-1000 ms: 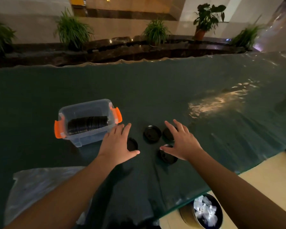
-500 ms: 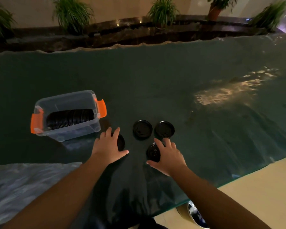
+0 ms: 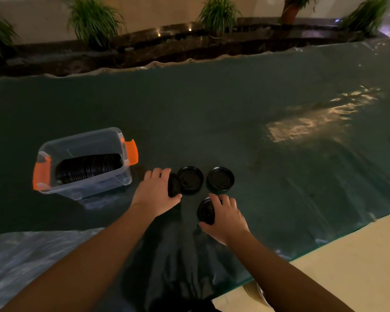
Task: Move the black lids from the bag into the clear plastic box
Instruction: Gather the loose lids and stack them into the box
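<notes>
We start with the surface (image 3: pixel 212 113), a long top under a dark green sheet that is glossy and rippled, catching a warm patch of light on its right. At its near left corner lies the bag (image 3: pixel 32 255), thin, crinkled, see-through plastic spread flat. It looks empty from here, which we take to mean the last lids were tipped out to be gathered.

Next in size is the clear plastic box (image 3: pixel 83 163), a rectangular tub with orange clips at both ends, standing left of our hands. Inside, a row of black lids (image 3: pixel 89 168) stands on edge, packed face to face, likely because that fits more than laying them flat.

Our left hand (image 3: pixel 154 194) curls its grip over 1 lid (image 3: pixel 173 185), tilting it up off the sheet by its rim. Our right hand (image 3: pixel 226 220) closes around another lid (image 3: pixel 206 211), also tipped on edge.

2 more round lids, one (image 3: pixel 190 180) just beside the left hand and one (image 3: pixel 220 179) to its right, lie flat on the surface. They are thin moulded discs with raised rims, so lifting by the edge seems easiest.
</notes>
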{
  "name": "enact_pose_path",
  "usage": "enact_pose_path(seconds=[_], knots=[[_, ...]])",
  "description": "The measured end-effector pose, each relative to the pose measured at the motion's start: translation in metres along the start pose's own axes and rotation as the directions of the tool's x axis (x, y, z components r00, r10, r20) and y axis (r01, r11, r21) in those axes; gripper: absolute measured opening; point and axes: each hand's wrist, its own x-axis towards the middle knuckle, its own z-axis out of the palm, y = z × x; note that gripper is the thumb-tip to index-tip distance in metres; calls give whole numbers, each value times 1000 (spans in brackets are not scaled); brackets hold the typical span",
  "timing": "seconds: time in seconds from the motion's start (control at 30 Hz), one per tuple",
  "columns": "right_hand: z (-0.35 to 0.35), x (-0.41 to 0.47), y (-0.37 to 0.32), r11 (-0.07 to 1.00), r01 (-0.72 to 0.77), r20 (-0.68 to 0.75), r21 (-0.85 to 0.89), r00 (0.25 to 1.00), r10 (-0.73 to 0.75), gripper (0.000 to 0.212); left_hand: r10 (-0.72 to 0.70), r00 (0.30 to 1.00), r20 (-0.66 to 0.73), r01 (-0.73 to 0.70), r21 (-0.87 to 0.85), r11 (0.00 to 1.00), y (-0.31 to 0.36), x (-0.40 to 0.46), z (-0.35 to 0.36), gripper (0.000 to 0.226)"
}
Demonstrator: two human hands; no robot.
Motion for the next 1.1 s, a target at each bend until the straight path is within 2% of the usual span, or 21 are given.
enact_pose_path(seconds=[0.27,0.5,0.67,0.8,1.1], knots=[[-18,-4,19,999,-32,-71,33,997,35,87,91,996,-10,-91,-2,996,44,35,2,86],[-36,10,38,999,-37,-140,22,989,40,83,124,992,28,-125,49,991,56,56,15,88],[-50,31,41,999,-27,-177,38,984,33,84,97,993,62,-102,77,992,56,60,25,90],[-61,52,39,999,-1,-185,35,983,8,86,69,995,74,-71,30,997,54,61,31,94],[-65,85,30,997,33,-123,-66,992,-41,85,7,996,86,-5,-22,1000,51,55,37,106]])
